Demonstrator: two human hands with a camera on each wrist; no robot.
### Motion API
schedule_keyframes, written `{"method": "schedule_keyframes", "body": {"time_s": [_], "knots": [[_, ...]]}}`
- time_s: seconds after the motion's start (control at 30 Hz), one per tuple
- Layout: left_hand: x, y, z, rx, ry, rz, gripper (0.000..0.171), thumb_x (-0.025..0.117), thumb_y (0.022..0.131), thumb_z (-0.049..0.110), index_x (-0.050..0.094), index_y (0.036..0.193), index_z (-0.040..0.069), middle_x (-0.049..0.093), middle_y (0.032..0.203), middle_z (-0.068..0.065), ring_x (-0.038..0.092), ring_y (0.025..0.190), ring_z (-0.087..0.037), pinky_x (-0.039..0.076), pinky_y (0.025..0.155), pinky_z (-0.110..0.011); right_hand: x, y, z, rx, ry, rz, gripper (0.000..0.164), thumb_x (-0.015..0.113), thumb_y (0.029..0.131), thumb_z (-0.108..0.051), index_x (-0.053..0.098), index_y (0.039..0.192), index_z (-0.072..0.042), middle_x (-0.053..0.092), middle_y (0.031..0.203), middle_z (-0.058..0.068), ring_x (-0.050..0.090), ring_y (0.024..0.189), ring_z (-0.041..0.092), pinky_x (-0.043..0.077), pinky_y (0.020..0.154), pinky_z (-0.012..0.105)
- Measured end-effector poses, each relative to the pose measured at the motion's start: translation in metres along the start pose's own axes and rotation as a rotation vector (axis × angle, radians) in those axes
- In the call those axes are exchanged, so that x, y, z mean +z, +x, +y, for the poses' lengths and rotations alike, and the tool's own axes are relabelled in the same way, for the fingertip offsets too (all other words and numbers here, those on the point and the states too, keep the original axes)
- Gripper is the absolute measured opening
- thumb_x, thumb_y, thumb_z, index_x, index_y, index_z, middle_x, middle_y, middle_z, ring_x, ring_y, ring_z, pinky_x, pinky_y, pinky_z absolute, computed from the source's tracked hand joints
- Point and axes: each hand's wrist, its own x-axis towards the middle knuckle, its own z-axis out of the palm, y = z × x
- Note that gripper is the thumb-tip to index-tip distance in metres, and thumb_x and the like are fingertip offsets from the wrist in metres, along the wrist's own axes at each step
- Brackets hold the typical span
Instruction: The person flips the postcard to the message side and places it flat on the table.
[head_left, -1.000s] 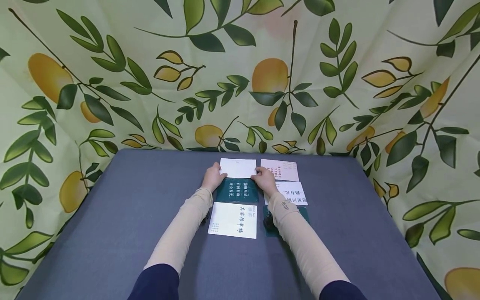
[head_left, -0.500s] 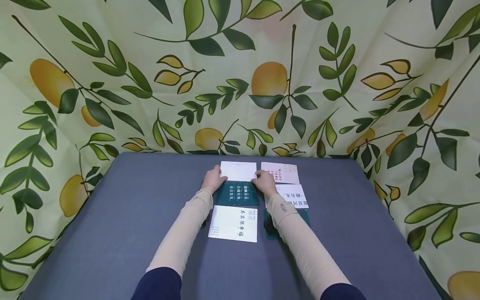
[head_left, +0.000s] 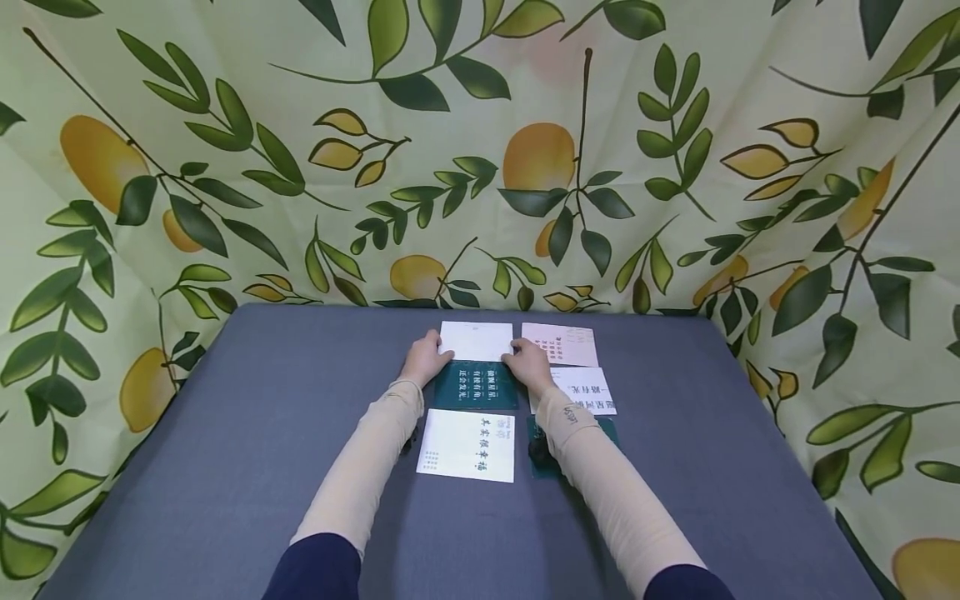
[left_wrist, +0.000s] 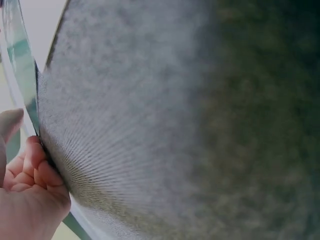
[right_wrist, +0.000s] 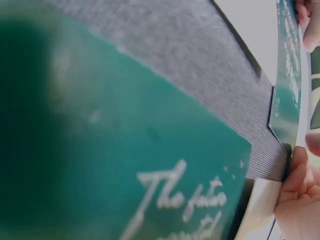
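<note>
A nearly blank white card (head_left: 476, 341) lies at the far end of the left column of cards. My left hand (head_left: 426, 359) pinches its left edge, and my right hand (head_left: 529, 364) pinches the right edge. Just below it lies a dark green card (head_left: 476, 385) with white writing. In the left wrist view, the thumb and curled fingers of my left hand (left_wrist: 32, 192) are at the card's edge. My right hand (right_wrist: 300, 192) appears at the right border of the right wrist view, its fingertips partly cut off.
Nearest me in the left column is a white card (head_left: 466, 446) with dark characters. The right column has a pink card (head_left: 573, 345), a white card (head_left: 588, 390) and a green card (head_left: 611, 428), partly hidden by my right arm. A grey-blue cloth (head_left: 300, 400) covers the table.
The head view has shifted slightly, so the table and cards sit a little lower in it. Both hands stay at the white card's edges, and the cards keep their places.
</note>
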Motion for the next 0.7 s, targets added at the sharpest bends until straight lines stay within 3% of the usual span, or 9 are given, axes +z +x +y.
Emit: {"method": "schedule_keyframes", "body": {"time_s": [0.1,0.3,0.43,0.7], "knots": [[-0.001,0.001,-0.002,-0.014,-0.056,0.011,0.036,0.061,0.090,0.025,0.049,0.111,-0.001,0.059,0.094,-0.018,0.053,0.080,-0.024,0.044,0.075,-0.035,-0.003,0.001,0.001,-0.030,0.012,-0.014,0.046,0.058,0.090,-0.022,0.051,0.131,-0.002,0.064,0.111,0.016,0.060,0.094,0.022,0.048,0.089,0.038],[-0.004,-0.003,-0.001,-0.020,-0.132,-0.002,0.044,0.060,0.090,0.027,0.048,0.120,-0.003,0.062,0.096,-0.018,0.057,0.081,-0.023,0.047,0.078,-0.037,-0.016,0.002,0.005,-0.081,0.046,-0.032,0.042,0.058,0.090,-0.022,0.054,0.126,-0.002,0.061,0.077,0.006,0.056,0.066,0.012,0.043,0.063,0.023],[-0.005,-0.004,0.008,-0.007,-0.185,-0.008,0.050,0.058,0.091,0.029,0.044,0.127,-0.003,0.062,0.105,-0.021,0.060,0.090,-0.027,0.048,0.085,-0.041,-0.036,0.004,0.010,-0.079,0.058,-0.025,0.040,0.057,0.090,-0.022,0.054,0.125,-0.002,0.062,0.083,0.009,0.059,0.069,0.014,0.043,0.061,0.020],[-0.004,0.002,0.037,-0.080,-0.528,-0.039,0.051,0.050,0.095,0.033,0.040,0.133,0.000,0.061,0.109,-0.019,0.062,0.091,-0.025,0.051,0.082,-0.033,-0.087,0.010,0.020,-0.048,0.044,-0.001,0.047,0.051,0.094,-0.028,0.047,0.134,-0.003,0.057,0.107,0.015,0.058,0.095,0.026,0.043,0.075,0.031]]}}
